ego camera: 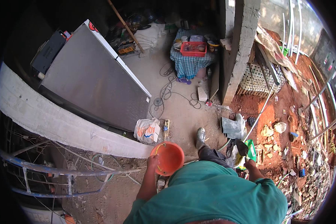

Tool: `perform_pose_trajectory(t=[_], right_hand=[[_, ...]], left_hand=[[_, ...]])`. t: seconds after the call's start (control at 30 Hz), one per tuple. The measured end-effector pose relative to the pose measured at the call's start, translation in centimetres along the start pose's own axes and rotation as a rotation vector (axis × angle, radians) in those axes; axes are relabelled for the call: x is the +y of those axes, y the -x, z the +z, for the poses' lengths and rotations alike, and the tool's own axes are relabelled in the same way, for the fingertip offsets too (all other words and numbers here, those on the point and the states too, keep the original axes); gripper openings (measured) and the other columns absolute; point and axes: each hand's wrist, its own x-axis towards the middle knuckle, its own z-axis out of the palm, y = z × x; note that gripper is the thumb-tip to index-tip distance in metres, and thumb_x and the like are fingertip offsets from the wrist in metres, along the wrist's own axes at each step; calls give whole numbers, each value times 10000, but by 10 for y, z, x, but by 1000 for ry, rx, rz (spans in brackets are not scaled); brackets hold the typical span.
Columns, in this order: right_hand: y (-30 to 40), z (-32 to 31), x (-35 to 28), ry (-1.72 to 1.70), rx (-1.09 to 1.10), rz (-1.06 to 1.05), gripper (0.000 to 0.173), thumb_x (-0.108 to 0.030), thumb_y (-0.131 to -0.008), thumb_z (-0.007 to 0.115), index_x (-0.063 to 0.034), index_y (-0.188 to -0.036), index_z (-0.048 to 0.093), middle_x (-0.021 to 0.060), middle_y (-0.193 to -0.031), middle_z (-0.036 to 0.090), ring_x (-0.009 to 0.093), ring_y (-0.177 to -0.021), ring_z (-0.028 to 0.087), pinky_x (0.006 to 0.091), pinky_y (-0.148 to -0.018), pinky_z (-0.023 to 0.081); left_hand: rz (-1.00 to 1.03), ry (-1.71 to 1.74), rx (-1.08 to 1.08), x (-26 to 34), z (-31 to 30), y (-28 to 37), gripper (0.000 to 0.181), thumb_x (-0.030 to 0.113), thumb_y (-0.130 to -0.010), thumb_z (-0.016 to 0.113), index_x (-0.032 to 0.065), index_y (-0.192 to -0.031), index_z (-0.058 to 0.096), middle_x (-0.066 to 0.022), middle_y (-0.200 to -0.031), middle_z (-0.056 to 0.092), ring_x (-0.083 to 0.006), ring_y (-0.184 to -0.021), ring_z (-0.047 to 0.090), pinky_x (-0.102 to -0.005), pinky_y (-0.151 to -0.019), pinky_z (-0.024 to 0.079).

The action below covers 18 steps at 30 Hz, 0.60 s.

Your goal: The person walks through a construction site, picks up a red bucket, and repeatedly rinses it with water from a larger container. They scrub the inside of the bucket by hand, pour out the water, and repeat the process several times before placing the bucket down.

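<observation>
My left hand [153, 161] grips an orange plastic bucket [172, 158] at its left rim, by the yellow handle [157, 149]. The bucket's mouth faces up towards me, showing its orange inside. On the other side, my right hand [251, 164] is closed around the grip of a masonry trowel [241, 147], its dark blade pointing away from me. Below the trowel lies a green and yellow sack or bag [250, 151], partly covered by the blade and hand. One rubber boot [201, 138] of mine stands on the dusty floor; my other foot is hidden.
A concrete column [239, 47] rises ahead on the right. Cables [166, 92] trail across the floor [182, 117] near a power strip [166, 127]. Left are a grey refrigerator [98, 81] and a blue metal scaffold frame [70, 172]. Grey boots [233, 126] stand before rubble [305, 182].
</observation>
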Motion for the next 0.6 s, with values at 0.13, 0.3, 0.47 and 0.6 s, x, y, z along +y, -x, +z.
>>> perform_pose_trajectory(t=[0.13, 0.3, 0.47, 0.6], right_hand=[[-54, -8, -85, 85, -220, 88, 417, -362, -827, 628, -17, -1056, 680, 202, -1139, 646, 307, -1098, 617, 393, -912, 490], [-127, -48, -146, 117, -295, 28, 327, -289, -650, 753, -21, -836, 718, 154, -840, 674, 250, -808, 662, 371, -730, 513], [-195, -97, -250, -3, -187, -10, 230, -242, -698, 720, -22, -750, 678, 78, -657, 630, 188, -574, 584, 367, -553, 461], [-224, -115, -330, -199, -206, -98, 251, -221, -689, 719, 8, -766, 649, 109, -685, 614, 217, -620, 581, 385, -573, 450]], left_hand=[[-15, 45, 33, 69, 2, -87, 280, 255, -911, 600, -4, -806, 618, -38, -609, 545, -143, -502, 536, -304, -497, 480], [-97, -95, 19, 179, 26, -158, 268, 247, -910, 604, -9, -835, 626, -29, -647, 551, -126, -507, 520, -287, -500, 482], [37, 70, 114, 279, 19, -216, 284, 260, -916, 600, -2, -808, 621, -33, -660, 569, -118, -536, 529, -286, -514, 477], [141, 193, 169, 330, -7, -265, 279, 251, -935, 582, 9, -800, 609, -22, -670, 559, -110, -547, 515, -280, -517, 470]])
